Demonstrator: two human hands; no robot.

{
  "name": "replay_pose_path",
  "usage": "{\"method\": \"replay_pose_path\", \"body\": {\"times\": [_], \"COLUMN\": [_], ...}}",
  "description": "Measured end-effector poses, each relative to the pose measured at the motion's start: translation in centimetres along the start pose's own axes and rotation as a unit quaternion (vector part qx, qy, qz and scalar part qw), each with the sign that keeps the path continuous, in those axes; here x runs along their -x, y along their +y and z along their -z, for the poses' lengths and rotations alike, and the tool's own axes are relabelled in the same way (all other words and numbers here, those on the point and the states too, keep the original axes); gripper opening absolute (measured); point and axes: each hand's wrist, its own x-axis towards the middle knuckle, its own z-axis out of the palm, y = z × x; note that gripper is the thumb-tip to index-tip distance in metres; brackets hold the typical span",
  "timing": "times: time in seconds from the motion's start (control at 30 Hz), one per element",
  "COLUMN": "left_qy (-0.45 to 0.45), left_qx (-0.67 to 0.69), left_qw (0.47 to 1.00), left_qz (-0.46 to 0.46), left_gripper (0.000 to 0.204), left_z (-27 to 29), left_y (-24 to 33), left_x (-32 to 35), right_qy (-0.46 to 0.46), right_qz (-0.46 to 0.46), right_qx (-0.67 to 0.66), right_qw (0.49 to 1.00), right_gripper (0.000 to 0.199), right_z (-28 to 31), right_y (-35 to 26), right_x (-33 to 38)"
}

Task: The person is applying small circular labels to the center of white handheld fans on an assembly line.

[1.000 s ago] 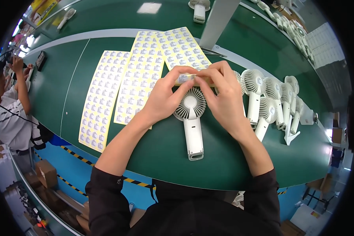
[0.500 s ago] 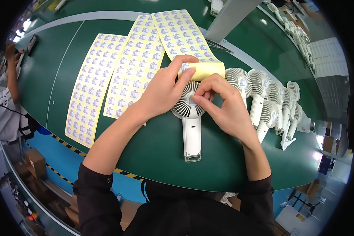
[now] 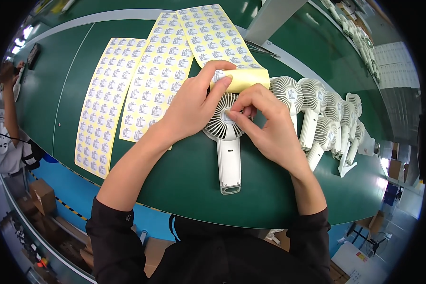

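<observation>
A white handheld fan (image 3: pixel 230 163) lies on the green table in front of me, its round grille away from me and its handle toward me. My left hand (image 3: pixel 191 104) grips the curled near end of a yellow-backed label sheet (image 3: pixel 244 80) just above the grille, thumb on top. At the grille's centre, thumb and forefinger of my right hand (image 3: pixel 269 124) are pinched together on a small pale label (image 3: pixel 227 117), which lies against the hub. The fingertips partly cover that label.
Two more label sheets (image 3: pixel 149 90) lie flat to the left. Several white fans (image 3: pixel 312 99) lie in a cluster at the right. A grey post (image 3: pixel 274 21) rises at the back, with a dark pointed tool (image 3: pixel 262 48) at its foot. Another person's arm (image 3: pixel 10 104) shows far left.
My right fingertips have shifted slightly on the hub, baring more of the label there. The whole scene has slid a little up and left in view. Both hands keep their grips.
</observation>
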Motion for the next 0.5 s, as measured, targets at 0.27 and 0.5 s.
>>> {"method": "replay_pose_path", "body": {"times": [0.27, 0.5], "left_qy": [0.013, 0.03], "left_qx": [0.006, 0.02], "left_qw": [1.0, 0.999], "left_qz": [-0.017, -0.009], "left_gripper": [0.027, 0.026], "left_z": [0.0, -0.6], "left_y": [-0.1, 0.8], "left_x": [0.1, -0.1], "right_qy": [0.13, -0.022], "right_qz": [0.044, -0.052], "right_qx": [0.239, 0.304], "right_qw": [0.961, 0.951], "right_gripper": [0.028, 0.077], "right_z": [-0.9, -2.0], "right_y": [-0.4, -4.3], "right_x": [-0.2, 5.9]}}
